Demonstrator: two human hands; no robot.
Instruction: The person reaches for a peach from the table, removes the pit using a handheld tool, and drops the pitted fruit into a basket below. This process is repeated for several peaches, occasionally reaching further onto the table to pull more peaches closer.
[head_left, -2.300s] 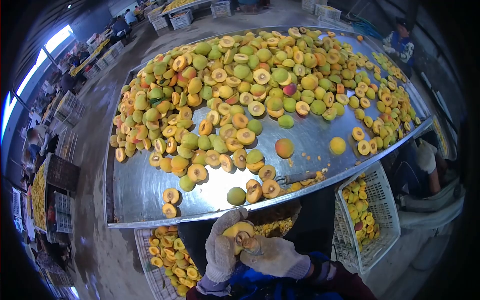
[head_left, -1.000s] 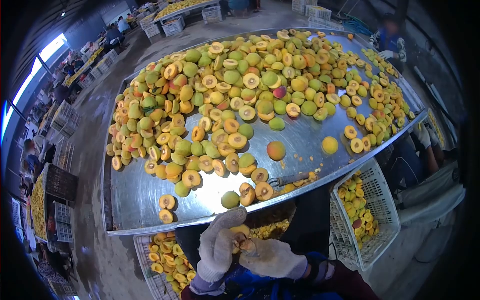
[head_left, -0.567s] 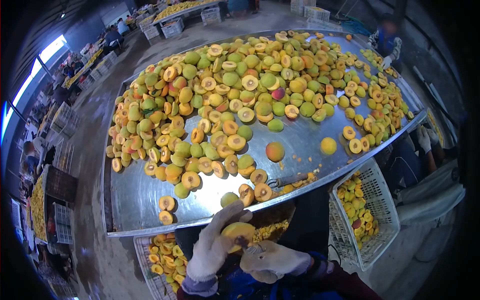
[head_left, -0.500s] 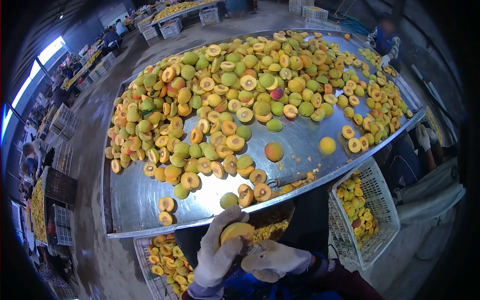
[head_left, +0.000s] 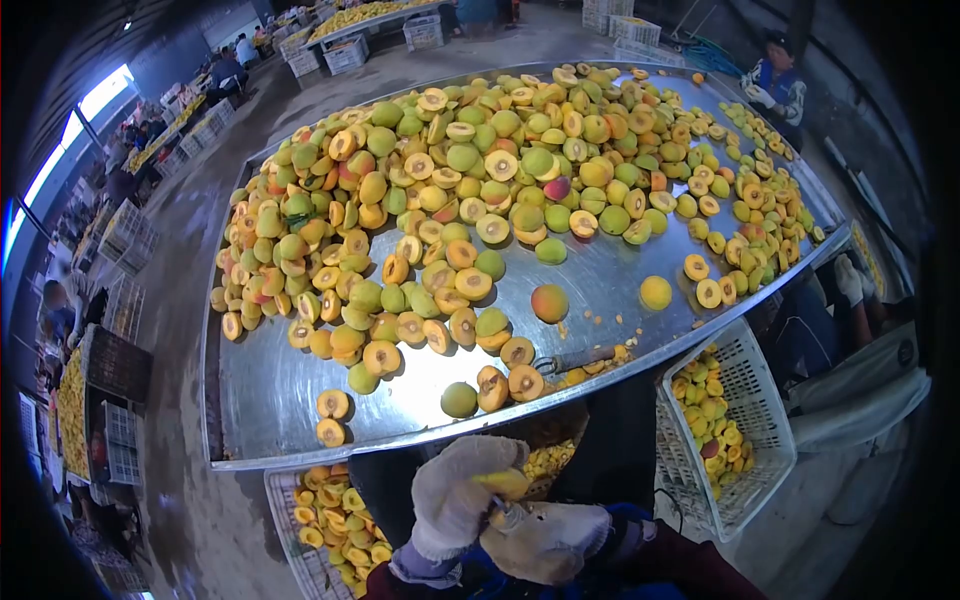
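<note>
Both my hands wear pale work gloves and meet below the front edge of the metal table. My left hand is wrapped round a yellow peach half, most of which the glove hides. My right hand grips a small metal tool, its tip against or close to the peach half; the handle is hidden in the glove. Just beyond my hands, a green peach and cut peach halves lie near the table edge.
A large heap of peaches covers the table's far side. A loop-ended pitting tool lies by the front edge. Crates of peach halves stand at right and lower left. A co-worker is at the far right corner.
My left hand has rolled over the peach half, covering more of it, and my right hand has shifted slightly down with the tool. The far co-worker's hand has drawn back from the table.
</note>
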